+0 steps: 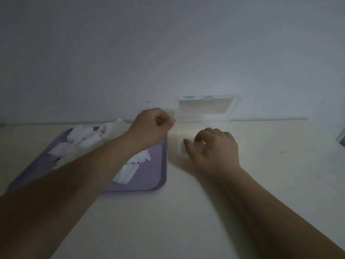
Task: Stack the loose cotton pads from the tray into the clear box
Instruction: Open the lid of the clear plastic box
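Note:
A purple tray (149, 184) lies at the left with several loose white cotton pads (84, 141) heaped at its far side and a few more (128, 169) near its right edge. Right of it stands the clear box (179, 131), its lid (207, 107) open and leaning back against the wall. My left hand (155, 126) is curled like a fist at the box's left rear corner and seems to pinch its rim. My right hand (212, 150) hovers over the front of the box, thumb and fingers pinching a cotton pad (200, 147). The box's inside is mostly hidden.
The cream table (186, 221) meets a plain white wall (168, 53) just behind the box. A dark object (341, 137) shows at the table's far right edge. My left forearm crosses over the tray.

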Demonstrator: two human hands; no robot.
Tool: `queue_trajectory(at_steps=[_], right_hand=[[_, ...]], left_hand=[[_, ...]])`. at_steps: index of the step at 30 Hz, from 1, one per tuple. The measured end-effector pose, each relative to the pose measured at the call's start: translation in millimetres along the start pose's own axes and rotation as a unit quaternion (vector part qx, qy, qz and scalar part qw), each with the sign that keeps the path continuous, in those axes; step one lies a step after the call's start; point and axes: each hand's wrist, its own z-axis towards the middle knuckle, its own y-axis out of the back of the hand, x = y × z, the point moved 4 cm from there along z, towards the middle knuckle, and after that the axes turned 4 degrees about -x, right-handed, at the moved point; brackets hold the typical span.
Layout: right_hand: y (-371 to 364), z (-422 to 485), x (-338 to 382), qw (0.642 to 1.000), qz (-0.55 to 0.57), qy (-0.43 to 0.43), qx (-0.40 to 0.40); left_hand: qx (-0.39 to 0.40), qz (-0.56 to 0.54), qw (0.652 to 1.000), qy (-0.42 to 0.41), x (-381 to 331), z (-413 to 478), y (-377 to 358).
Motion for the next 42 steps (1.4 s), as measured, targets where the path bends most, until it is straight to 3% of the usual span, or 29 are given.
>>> queue_trajectory(at_steps=[5, 10, 14, 19, 22, 25, 28, 31, 34, 38, 42], right_hand=[[3, -4, 1, 1.000, -0.003, -0.017, -0.017], [-1, -2, -4, 1.000, 0.015, -0.023, -0.016], [-4, -1, -7, 1.000, 0.016, -0.017, -0.007], [-7, 1, -1, 0.999, 0.031, 0.038, 0.009], [-9, 0, 1, 0.998, 0.032, 0.051, 0.023], [-4, 0, 11, 0.994, 0.058, 0.088, -0.018], [6, -7, 42, 0.975, 0.111, 0.180, -0.063], [3, -25, 72, 0.960, 0.195, 0.199, 0.038], [-10, -41, 88, 0.952, 0.191, 0.181, 0.158], [-25, -39, 97, 0.957, 0.176, 0.126, 0.192], [-44, -27, 113, 0.960, 0.165, 0.095, 0.206]], left_hand=[[0.088, 0.032, 0.995, -0.035, -11, -13, -17], [0.020, -0.010, 0.999, 0.028, -19, 5, -32], [0.063, -0.027, 0.994, 0.087, -14, 21, -43], [0.072, 0.048, 0.994, 0.061, -6, 19, -47], [0.053, 0.028, 0.998, 0.036, -5, 10, -31], [0.003, 0.021, 1.000, -0.013, 7, -13, -5], [-0.007, 0.026, 0.999, -0.033, 27, -42, 19], [-0.057, 0.151, 0.980, -0.114, 46, -64, 49], [-0.078, 0.241, 0.960, -0.122, 66, -84, 77], [0.001, 0.261, 0.962, -0.075, 83, -103, 86], [0.024, 0.276, 0.958, -0.080, 86, -93, 83]])
